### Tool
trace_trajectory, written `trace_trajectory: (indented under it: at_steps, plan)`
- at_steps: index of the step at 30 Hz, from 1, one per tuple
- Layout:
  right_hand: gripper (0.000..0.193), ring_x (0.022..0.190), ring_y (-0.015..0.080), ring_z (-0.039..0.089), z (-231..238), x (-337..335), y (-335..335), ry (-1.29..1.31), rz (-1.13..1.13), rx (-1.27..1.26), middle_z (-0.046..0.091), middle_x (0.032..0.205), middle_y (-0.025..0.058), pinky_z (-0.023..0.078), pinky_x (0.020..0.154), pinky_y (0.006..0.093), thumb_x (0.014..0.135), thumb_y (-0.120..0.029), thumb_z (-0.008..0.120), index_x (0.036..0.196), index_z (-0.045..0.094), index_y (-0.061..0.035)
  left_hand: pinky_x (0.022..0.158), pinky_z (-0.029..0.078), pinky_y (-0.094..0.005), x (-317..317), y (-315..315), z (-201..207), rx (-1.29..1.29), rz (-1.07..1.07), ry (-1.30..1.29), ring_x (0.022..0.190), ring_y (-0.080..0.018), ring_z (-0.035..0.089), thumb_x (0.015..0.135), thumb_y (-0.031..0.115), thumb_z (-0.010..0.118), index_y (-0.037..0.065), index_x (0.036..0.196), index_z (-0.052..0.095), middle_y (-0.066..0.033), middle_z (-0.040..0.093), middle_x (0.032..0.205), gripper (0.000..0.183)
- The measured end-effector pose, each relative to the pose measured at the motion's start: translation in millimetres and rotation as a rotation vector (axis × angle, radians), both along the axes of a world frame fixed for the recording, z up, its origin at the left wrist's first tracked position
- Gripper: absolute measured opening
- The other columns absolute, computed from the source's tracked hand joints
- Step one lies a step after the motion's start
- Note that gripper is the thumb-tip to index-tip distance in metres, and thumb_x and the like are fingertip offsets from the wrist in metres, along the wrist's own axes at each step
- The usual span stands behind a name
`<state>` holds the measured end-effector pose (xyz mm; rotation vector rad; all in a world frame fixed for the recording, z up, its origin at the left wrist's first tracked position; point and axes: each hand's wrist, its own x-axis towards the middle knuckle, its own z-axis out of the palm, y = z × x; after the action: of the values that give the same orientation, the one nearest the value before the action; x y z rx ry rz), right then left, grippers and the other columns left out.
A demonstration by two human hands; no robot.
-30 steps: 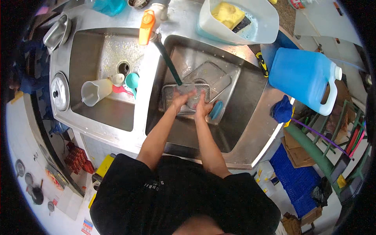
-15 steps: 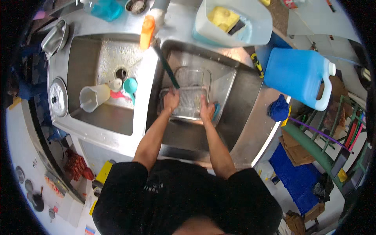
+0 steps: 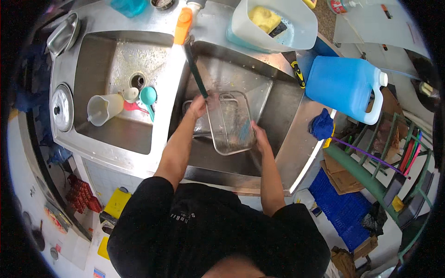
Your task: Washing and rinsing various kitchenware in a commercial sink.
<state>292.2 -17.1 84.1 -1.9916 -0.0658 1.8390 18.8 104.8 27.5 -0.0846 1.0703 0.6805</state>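
Observation:
Both my hands hold a rectangular metal wire basket (image 3: 226, 134) tilted over the right sink basin (image 3: 273, 139). At its upper left corner, beside the end of the dark green tap hose (image 3: 196, 74), my left hand (image 3: 198, 107) is closed on the rim. My right hand (image 3: 260, 137) grips the opposite side, lower down; its fingertips are partly hidden. Behind the basket, another shallow rectangular tray (image 3: 200, 126) lies in the basin, mostly covered. Something blue shows through the mesh near my right hand.
In the left basin (image 3: 97, 139) lie a translucent jug (image 3: 103, 110), a white cup (image 3: 131, 95) and a turquoise scoop (image 3: 148, 96). An orange tap handle (image 3: 183, 23) rises between the basins. A tub (image 3: 241, 34) with a yellow sponge and a blue jerrycan (image 3: 340, 83) stand behind and right.
Both hands have lifted and turned the wire basket, bringing it toward me and to the right, off the tray. My right hand has shifted right along with it.

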Motion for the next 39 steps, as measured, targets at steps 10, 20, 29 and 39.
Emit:
trace_trajectory:
  at_steps: [10,20,29,39]
  plan:
    - [0.068,0.056,0.0166,0.046,-36,-131,94,-0.224,-0.561,-0.110,0.051,0.077,0.0047,0.035,0.045,0.0320,0.068,-0.062,0.068,0.101,0.055,-0.0049,0.071,0.048,-0.0277,-7,-62,37,0.101,0.166,0.481,0.081,-0.0139,0.059,0.090,0.031,0.059,0.002,0.104,0.057,-0.0049,0.062,0.088,0.032]
    - [0.065,0.058,0.0182,0.053,-56,-190,90,0.077,-1.105,-0.091,0.054,0.077,0.0067,0.041,0.043,0.0342,0.080,-0.059,0.060,0.107,0.049,0.0003,0.069,0.051,-0.0275,1,-46,46,0.121,0.305,0.138,0.079,-0.0150,0.061,0.087,0.016,0.064,0.008,0.099,0.059,-0.0041,0.064,0.089,0.016]
    - [0.056,0.077,0.0258,0.062,-11,1,47,-0.131,0.260,0.014,0.064,0.092,0.0118,0.047,0.066,0.0420,0.091,-0.054,0.043,0.089,0.063,-0.0029,0.068,0.052,-0.0313,-40,-16,55,-0.149,-0.011,-0.184,0.076,-0.0206,0.061,0.078,0.067,0.052,-0.001,0.107,0.056,-0.0086,0.062,0.084,0.074]
    - [0.025,0.082,0.0313,0.062,212,-13,169,-0.696,1.317,0.893,0.064,0.083,0.0180,0.047,0.077,0.0392,0.086,-0.024,0.054,0.092,0.063,-0.0008,0.040,0.037,-0.0217,-30,-81,96,0.033,-0.243,0.091,0.045,-0.0087,0.046,0.092,0.047,0.050,0.008,0.097,0.056,-0.0007,0.049,0.057,0.040]
